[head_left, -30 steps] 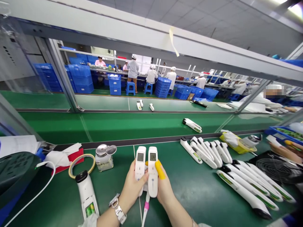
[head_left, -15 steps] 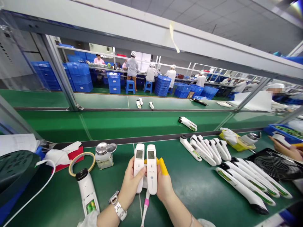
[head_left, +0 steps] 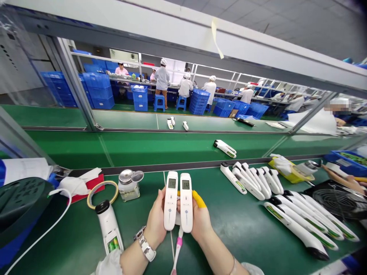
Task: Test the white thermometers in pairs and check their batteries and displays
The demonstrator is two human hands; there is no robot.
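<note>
Side by side, two white infrared thermometers stand upright with their small grey displays toward me. My left hand (head_left: 156,215) is closed around the left thermometer (head_left: 170,204), its thumb along the edge. The right thermometer (head_left: 186,208) is gripped by my right hand (head_left: 201,219), which wears a yellow finger cover (head_left: 198,199). Both displays show characters. Below them lies a thin white and pink stick (head_left: 178,246), its upper end hidden behind the thermometers. A thermometer with its battery bay uncovered (head_left: 110,227) rests near my left forearm, green batteries showing.
Several white thermometers (head_left: 298,225) lie in rows at right, beside a yellow tray (head_left: 278,172) and a black fan (head_left: 329,196). A glass jar (head_left: 129,187) and tape roll (head_left: 89,196) stand left. Another person's hand (head_left: 344,179) is at far right. One thermometer (head_left: 225,149) lies on the green belt (head_left: 160,151).
My left thumb has moved off the front of the left thermometer to its side. The thermometer on the belt has shifted slightly left. The whole view has turned a little.
</note>
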